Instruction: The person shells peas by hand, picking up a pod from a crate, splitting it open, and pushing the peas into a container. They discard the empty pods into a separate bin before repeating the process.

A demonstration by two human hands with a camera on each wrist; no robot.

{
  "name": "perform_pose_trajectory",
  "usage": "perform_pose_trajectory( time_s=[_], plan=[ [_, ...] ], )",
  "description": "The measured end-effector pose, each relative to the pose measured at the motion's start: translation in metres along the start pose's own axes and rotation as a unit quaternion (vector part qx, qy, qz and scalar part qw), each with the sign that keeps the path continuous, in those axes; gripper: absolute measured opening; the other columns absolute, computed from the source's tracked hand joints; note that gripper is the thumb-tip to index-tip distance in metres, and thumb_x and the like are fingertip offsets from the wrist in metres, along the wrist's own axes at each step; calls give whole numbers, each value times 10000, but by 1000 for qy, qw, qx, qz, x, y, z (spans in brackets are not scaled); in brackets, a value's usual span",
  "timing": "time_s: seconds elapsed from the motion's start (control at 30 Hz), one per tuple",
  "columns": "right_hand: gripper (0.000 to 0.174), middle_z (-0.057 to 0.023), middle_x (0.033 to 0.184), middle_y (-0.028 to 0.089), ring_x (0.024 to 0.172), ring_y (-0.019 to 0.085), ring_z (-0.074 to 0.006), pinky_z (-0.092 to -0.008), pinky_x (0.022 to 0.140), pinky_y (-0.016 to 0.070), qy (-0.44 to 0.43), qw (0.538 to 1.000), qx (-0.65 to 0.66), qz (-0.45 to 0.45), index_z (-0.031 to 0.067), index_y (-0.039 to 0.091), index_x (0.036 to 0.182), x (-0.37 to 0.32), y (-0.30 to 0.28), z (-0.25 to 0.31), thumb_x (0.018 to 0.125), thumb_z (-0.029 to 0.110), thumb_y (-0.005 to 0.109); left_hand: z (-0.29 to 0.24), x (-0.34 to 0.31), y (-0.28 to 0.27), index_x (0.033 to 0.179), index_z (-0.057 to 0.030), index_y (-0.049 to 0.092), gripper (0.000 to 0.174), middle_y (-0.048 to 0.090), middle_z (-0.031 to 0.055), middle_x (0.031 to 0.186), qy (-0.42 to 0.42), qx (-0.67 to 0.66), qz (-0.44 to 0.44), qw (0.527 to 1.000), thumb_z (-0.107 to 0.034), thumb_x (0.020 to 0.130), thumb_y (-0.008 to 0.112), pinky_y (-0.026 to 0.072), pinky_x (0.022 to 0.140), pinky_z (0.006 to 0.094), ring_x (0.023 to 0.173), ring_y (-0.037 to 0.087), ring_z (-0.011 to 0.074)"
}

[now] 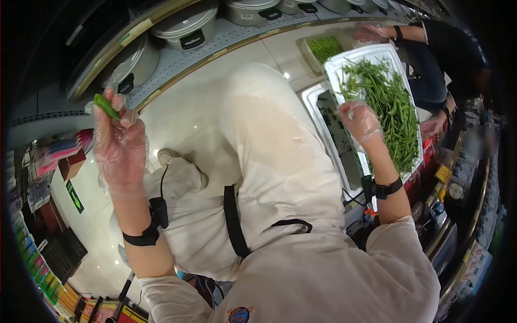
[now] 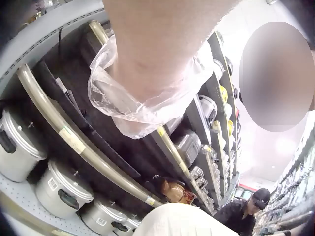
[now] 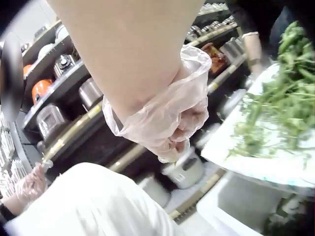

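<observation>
In the head view my gloved left hand (image 1: 119,145) is raised at the left, its fingers curled round a green pod (image 1: 106,106). My right hand (image 1: 362,123), also in a clear plastic glove, hangs over the left edge of a white foam box (image 1: 418,134) piled with leafy green stems (image 1: 396,107). The fingers of that hand are curled; whether they pinch something small cannot be seen. Under and left of the box stands a second white container (image 1: 318,97) with some greens inside. The right wrist view shows the right hand (image 3: 179,128) beside the stems (image 3: 288,98).
A tub of green peas (image 1: 325,49) stands on the floor beyond the boxes. Another person's gloved hand (image 1: 371,33) is near it, with that person's legs behind the foam box. Shelves with lidded pots (image 1: 186,27) run along the far side. My knee (image 1: 264,102) lies between my hands.
</observation>
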State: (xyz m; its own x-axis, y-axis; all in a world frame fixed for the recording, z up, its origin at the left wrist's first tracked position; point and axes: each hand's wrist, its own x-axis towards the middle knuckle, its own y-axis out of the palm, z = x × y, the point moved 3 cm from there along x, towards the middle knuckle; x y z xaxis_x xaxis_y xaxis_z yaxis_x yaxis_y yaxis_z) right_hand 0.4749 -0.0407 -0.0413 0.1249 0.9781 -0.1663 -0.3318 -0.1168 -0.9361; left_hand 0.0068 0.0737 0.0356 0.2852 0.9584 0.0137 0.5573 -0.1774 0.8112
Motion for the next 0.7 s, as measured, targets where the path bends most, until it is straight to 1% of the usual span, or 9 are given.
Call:
perform_pose_trajectory(
  time_s=[0.07, 0.17, 0.2, 0.37, 0.43, 0.47, 0.5, 0.57, 0.7],
  plan=[
    [186, -130, 953, 683, 898, 647, -310, -391, 803, 511, 77, 996, 6, 48, 90, 679, 990, -18, 17, -19, 815, 150, 664, 5, 1, 2, 1239, -26, 517, 318, 594, 64, 1039, -6, 6, -4, 1000, -239, 1006, 482, 434, 608, 190, 777, 539, 111],
    [265, -127, 977, 682, 922, 641, -320, -392, 829, 510, 45, 996, -60, 39, 99, 653, 1069, -27, 14, -21, 813, 162, 671, 10, 1, 2, 1232, -29, 527, 313, 590, 59, 1032, -13, 17, -12, 1000, -242, 1007, 479, 435, 611, 191, 777, 540, 112],
    [299, -150, 1055, 656, 959, 626, -322, -391, 872, 493, 51, 995, -62, 65, 95, 643, 1124, -27, 7, -20, 835, 170, 629, 11, 0, 2, 1232, -31, 529, 313, 588, 57, 1030, -14, 20, -14, 1000, -243, 1008, 478, 436, 612, 192, 778, 541, 113],
    [254, -151, 1013, 661, 928, 632, -327, -390, 848, 498, 56, 996, -52, 36, 92, 667, 1067, -15, -32, -11, 844, 209, 632, 17, -5, 9, 1228, -27, 513, 304, 588, 46, 1013, -23, 44, -22, 999, -229, 1000, 499, 422, 621, 188, 764, 524, 93],
    [223, -158, 958, 670, 881, 640, -336, -393, 802, 503, 37, 999, 8, 8, 89, 687, 1015, -7, -55, 6, 861, 236, 621, 19, -7, 11, 1231, -29, 515, 313, 592, 46, 1019, -20, 60, -32, 998, -237, 998, 505, 431, 616, 181, 765, 538, 92],
    [223, -157, 893, 673, 837, 644, -340, -392, 769, 504, -13, 999, -5, -44, 80, 694, 977, 1, -66, 20, 873, 258, 609, 21, -7, 12, 1243, -32, 511, 329, 596, 48, 1035, -30, 75, -44, 996, -248, 994, 512, 441, 607, 175, 766, 554, 92],
    [223, -157, 893, 673, 837, 644, -340, -392, 769, 504, -23, 999, 0, -46, 80, 694, 977, 9, -76, 39, 873, 258, 609, 22, -8, 12, 1255, -35, 506, 346, 600, 50, 1051, -38, 93, -58, 993, -258, 990, 520, 451, 597, 170, 767, 569, 91],
    [228, -159, 865, 675, 799, 648, -341, -403, 745, 508, -51, 989, 59, -124, 68, 688, 965, 23, -102, 88, 867, 260, 614, 28, -9, 12, 1242, -27, 527, 359, 633, 75, 1025, -40, 123, -83, 988, -275, 982, 535, 464, 584, 171, 771, 587, 101],
    [337, -160, 827, 675, 739, 648, -343, -410, 689, 503, -270, 950, 96, -127, 61, 693, 933, 45, -117, 200, 884, 365, 555, 37, -8, 26, 1222, -13, 543, 347, 646, 90, 996, -46, 150, -99, 983, -268, 989, 520, 446, 576, 167, 749, 586, 111]
  ],
)
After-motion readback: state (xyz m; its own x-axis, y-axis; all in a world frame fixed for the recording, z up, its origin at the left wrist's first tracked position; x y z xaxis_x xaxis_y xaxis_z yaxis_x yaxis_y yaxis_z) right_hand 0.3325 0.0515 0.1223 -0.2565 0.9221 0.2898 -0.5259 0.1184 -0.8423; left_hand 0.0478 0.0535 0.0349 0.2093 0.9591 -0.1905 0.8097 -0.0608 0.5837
